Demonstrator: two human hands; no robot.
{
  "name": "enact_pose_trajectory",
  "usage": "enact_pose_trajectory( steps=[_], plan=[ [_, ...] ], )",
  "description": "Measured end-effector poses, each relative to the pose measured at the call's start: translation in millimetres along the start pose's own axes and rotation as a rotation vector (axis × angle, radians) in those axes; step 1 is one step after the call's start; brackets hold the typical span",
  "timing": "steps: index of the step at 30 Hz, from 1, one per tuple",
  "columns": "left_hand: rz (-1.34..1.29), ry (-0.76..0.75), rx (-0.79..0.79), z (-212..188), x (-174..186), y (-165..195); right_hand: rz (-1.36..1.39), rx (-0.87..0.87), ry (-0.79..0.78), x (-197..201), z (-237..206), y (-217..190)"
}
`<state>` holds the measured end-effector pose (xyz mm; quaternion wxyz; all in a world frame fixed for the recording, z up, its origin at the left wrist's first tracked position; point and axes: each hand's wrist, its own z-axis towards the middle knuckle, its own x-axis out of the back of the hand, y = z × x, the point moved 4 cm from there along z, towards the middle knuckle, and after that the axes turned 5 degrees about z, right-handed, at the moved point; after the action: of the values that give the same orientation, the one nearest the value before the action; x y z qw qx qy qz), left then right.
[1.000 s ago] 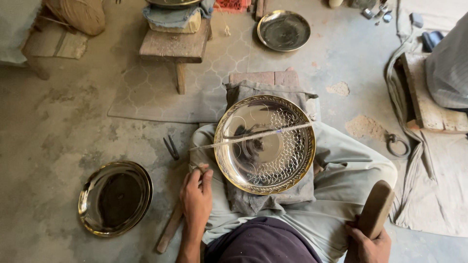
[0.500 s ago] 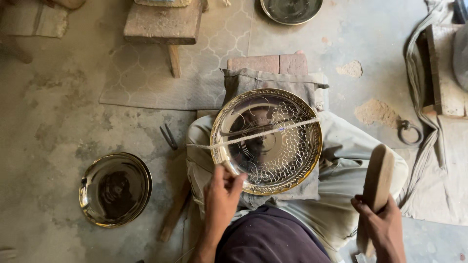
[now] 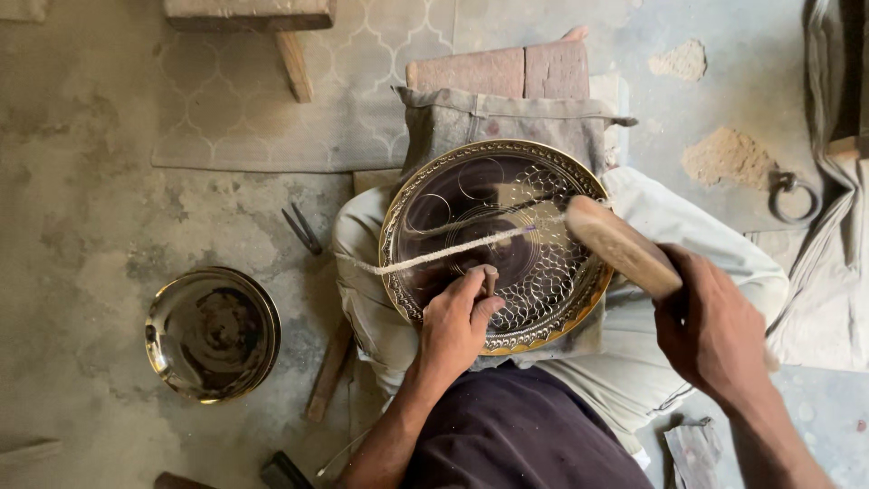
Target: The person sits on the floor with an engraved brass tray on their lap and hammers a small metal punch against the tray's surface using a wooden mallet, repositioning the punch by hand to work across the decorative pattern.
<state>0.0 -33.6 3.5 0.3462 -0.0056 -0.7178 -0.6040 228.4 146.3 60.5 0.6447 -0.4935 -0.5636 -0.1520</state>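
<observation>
Since the earlier frame, both hands have come up onto the brass plate point(image 3: 500, 243): the right hand point(image 3: 715, 330) grips a wooden mallet point(image 3: 623, 246) whose head now lies over the plate's right side, and the left hand point(image 3: 455, 322) pinches a small punch point(image 3: 489, 276) against the metal. Round, shiny, with a scalloped engraved rim, the plate rests on the lap over grey cloth point(image 3: 507, 118). A string point(image 3: 453, 252) crosses it. Another brass dish point(image 3: 213, 333) sits on the concrete floor point(image 3: 81, 208).

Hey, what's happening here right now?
A seated person has a round brass tray on their lap, with a cord stretched across it. Their left hand presses a small punch onto the patterned surface. Their right hand holds a wooden mallet over the tray. A second brass plate lies on the floor.
</observation>
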Motion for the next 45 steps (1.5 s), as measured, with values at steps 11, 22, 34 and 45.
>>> enact_pose_trajectory(
  steps=[11,22,34,45],
  plan=[
    [-0.005,0.034,0.121,-7.5,-8.6,-7.2,-0.431,0.452,-0.198,-3.3,38.8,-59.4],
    [0.123,0.245,0.161,-34.8,-14.9,-13.0,-0.788,0.819,-0.176,-4.9,52.1,-123.3],
    [0.01,0.22,0.146,-25.6,-16.7,-11.3,-0.609,0.607,-0.197,11.0,62.9,-109.6],
    [0.058,0.174,0.105,-21.2,-18.6,-9.3,-0.624,0.588,-0.279,5.3,61.0,-100.6]
  ],
)
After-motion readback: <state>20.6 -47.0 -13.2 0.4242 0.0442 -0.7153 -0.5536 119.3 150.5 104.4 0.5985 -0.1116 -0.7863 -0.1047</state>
